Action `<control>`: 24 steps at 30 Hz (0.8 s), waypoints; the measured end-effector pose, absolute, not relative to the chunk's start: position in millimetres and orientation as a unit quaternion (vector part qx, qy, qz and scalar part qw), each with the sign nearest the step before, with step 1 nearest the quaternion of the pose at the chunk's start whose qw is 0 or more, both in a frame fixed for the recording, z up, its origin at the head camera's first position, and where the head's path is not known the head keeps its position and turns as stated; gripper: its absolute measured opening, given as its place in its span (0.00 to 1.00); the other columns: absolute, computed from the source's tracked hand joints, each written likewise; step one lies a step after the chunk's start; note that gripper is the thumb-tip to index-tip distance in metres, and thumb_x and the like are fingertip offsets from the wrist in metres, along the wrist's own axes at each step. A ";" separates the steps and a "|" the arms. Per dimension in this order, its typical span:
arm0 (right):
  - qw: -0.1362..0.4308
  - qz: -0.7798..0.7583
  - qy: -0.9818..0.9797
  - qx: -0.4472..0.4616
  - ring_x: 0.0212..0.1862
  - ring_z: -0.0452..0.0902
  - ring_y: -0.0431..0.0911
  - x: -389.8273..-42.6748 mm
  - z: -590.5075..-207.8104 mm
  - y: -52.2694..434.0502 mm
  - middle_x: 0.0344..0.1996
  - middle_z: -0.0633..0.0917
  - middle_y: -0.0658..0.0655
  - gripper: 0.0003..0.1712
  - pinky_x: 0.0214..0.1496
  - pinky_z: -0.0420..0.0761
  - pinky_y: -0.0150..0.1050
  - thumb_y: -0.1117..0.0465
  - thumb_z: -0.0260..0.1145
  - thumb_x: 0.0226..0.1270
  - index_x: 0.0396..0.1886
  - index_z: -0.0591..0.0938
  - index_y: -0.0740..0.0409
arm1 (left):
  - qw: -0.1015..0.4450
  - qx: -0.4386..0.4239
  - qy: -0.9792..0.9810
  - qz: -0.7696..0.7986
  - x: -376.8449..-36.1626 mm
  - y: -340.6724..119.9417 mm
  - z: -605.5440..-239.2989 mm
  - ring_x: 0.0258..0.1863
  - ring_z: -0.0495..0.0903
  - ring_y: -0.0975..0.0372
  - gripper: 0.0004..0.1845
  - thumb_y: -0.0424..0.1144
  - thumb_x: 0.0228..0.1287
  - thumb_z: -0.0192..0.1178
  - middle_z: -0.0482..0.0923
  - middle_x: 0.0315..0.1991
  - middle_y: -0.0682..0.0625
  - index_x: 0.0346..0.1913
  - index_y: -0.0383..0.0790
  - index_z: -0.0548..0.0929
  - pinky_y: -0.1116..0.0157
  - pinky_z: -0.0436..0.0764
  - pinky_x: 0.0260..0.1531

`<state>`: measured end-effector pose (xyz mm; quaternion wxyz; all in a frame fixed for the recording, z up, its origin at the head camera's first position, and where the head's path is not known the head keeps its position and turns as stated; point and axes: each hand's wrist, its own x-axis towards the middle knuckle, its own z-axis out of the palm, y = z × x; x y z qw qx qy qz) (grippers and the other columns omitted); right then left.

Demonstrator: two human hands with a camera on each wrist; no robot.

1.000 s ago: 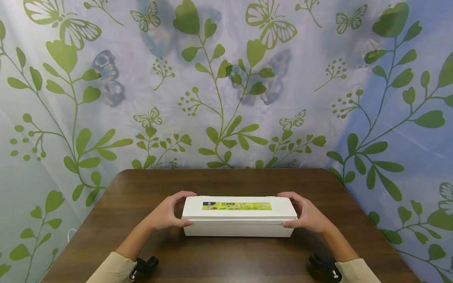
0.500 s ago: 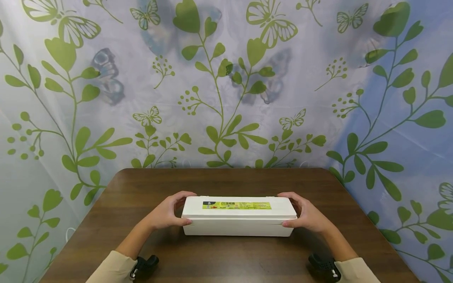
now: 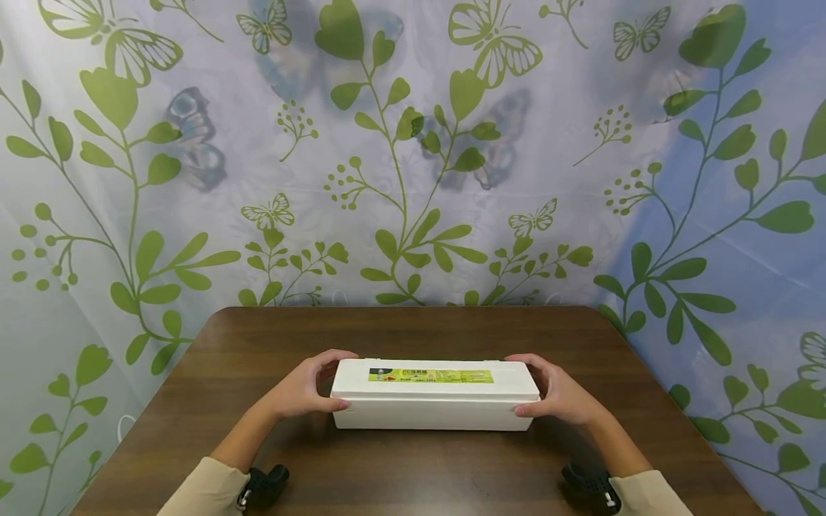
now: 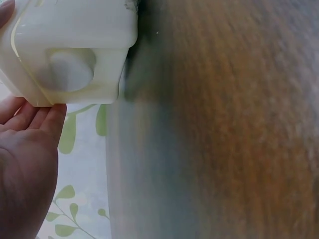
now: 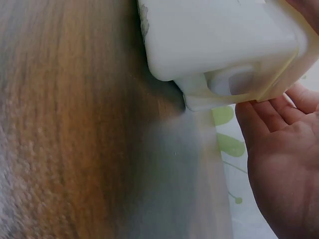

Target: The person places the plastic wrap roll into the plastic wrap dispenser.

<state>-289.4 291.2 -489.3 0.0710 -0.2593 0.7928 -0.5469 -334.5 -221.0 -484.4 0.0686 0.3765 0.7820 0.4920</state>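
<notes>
While you hold it by both ends, the entries read as follows.

Box look: long white box (image 3: 435,401) of foam-like material, lid seated on a slightly narrower base, with a yellow-green label (image 3: 431,375) running along the lid top; print too small to read.

Box ends: each short end has a round moulded recess under the lid lip, seen in both wrist views (image 4: 70,67) (image 5: 234,79).

Box place: it sits lengthwise left to right on the brown wooden table (image 3: 413,473), about the middle, nearer you than the far edge.

Contents: lid is on; you cannot tell what is inside.

Left hand (image 3: 302,390): fingers curled over the far top corner of the left end, thumb on the near side, grasping the box.

Right hand (image 3: 560,394): same grasp at the right end, thumb against the near lip.

Backdrop: curtain (image 3: 413,158) with green leaves and butterflies hangs behind the table's far edge.
</notes>
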 end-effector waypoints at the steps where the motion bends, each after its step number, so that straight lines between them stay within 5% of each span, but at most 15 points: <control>1: 0.072 -0.547 0.793 -0.258 0.52 0.82 0.45 -289.2 -489.7 291.3 0.60 0.76 0.68 0.47 0.47 0.87 0.43 0.69 0.78 0.55 0.73 0.65 0.66 | 0.070 0.376 0.783 0.490 -334.6 -221.1 -484.1 0.61 0.77 0.58 0.39 0.40 0.56 0.77 0.76 0.66 0.46 0.70 0.43 0.72 0.74 0.73 0.64; 8: 0.067 -0.548 0.794 -0.255 0.52 0.81 0.45 -288.0 -491.6 291.6 0.60 0.76 0.68 0.47 0.48 0.87 0.42 0.68 0.78 0.54 0.73 0.66 0.64 | 0.095 0.365 0.787 0.489 -333.3 -222.8 -479.9 0.63 0.77 0.55 0.38 0.40 0.57 0.76 0.75 0.65 0.45 0.70 0.44 0.71 0.72 0.76 0.61; 19: 0.070 -0.572 0.769 -0.276 0.53 0.81 0.46 -288.6 -497.6 293.0 0.59 0.76 0.67 0.48 0.47 0.87 0.45 0.72 0.76 0.54 0.74 0.63 0.66 | 0.101 0.354 0.774 0.516 -327.2 -225.5 -482.5 0.69 0.72 0.49 0.41 0.37 0.55 0.78 0.73 0.66 0.42 0.70 0.38 0.68 0.78 0.67 0.67; 24: 0.066 -0.572 0.770 -0.274 0.54 0.79 0.45 -285.5 -504.3 293.3 0.62 0.74 0.63 0.54 0.46 0.88 0.45 0.73 0.78 0.52 0.76 0.59 0.66 | 0.108 0.363 0.763 0.524 -325.0 -227.8 -487.6 0.70 0.71 0.54 0.46 0.35 0.53 0.79 0.69 0.69 0.40 0.73 0.37 0.64 0.79 0.67 0.67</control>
